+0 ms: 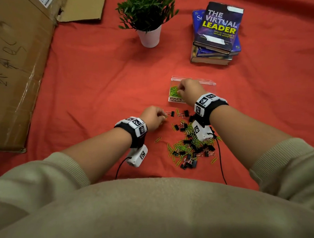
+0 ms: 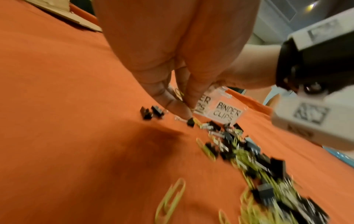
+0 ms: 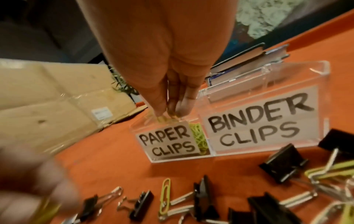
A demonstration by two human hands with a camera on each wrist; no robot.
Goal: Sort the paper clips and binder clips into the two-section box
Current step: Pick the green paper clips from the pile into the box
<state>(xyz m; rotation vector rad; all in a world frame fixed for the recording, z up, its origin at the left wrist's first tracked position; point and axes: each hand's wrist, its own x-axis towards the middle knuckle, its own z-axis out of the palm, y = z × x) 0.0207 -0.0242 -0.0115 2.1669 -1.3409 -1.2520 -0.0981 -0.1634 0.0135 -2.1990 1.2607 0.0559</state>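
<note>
over the box's (image 1: 210, 83) paper-clip side at centre frame, the right hand (image 1: 190, 90) pinches green clips (image 3: 166, 119) while the left hand (image 1: 153, 118) pinches one beside the heap (image 1: 191, 143), where tangled binder clips could ride along.

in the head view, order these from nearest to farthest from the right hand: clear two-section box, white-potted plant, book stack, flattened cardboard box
1. Clear two-section plastic box: directly under the right hand.
2. Stack of books: beyond the hand, slightly to its right.
3. Green plant in a white pot: beyond, to its left; nearly level with the books.
4. Flattened brown cardboard box: far left edge.
</note>
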